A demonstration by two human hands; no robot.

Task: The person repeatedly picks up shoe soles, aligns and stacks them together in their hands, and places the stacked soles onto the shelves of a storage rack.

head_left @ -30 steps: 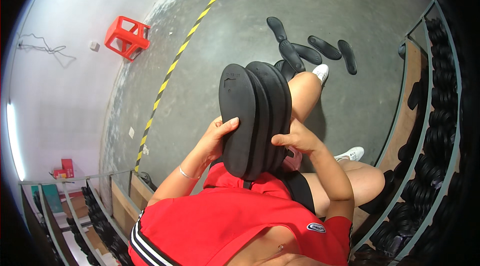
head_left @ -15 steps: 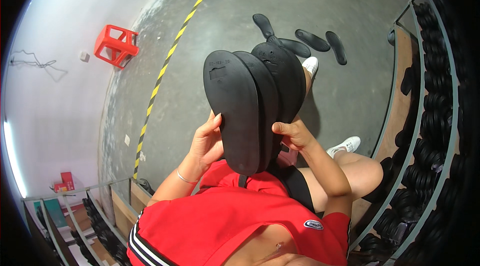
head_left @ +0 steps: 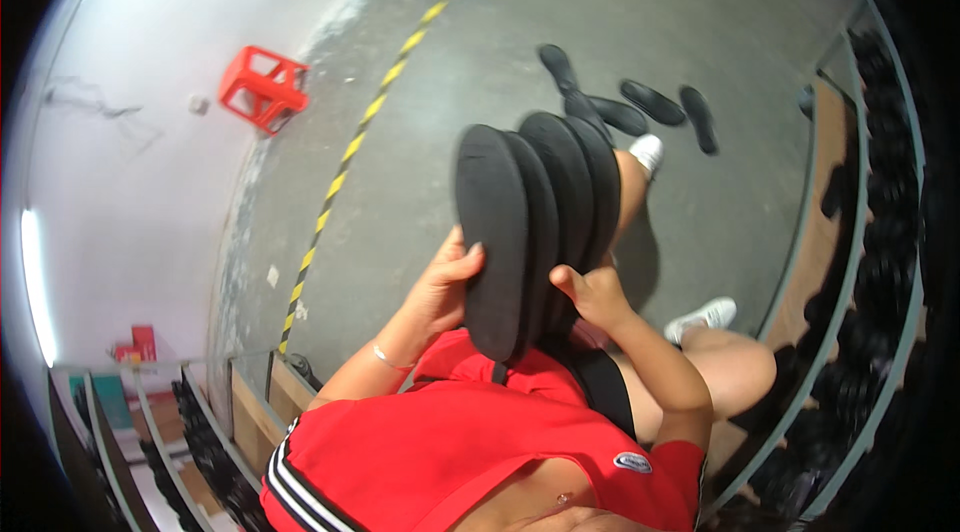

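Held soles (head_left: 540, 217) have spread, partly hiding a floor sole (head_left: 580, 108).

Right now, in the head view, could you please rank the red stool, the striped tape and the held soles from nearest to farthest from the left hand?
1. Held soles: touching the left hand, on its right.
2. Striped tape: apart, to the hand's left.
3. Red stool: up and left, beyond the tape.
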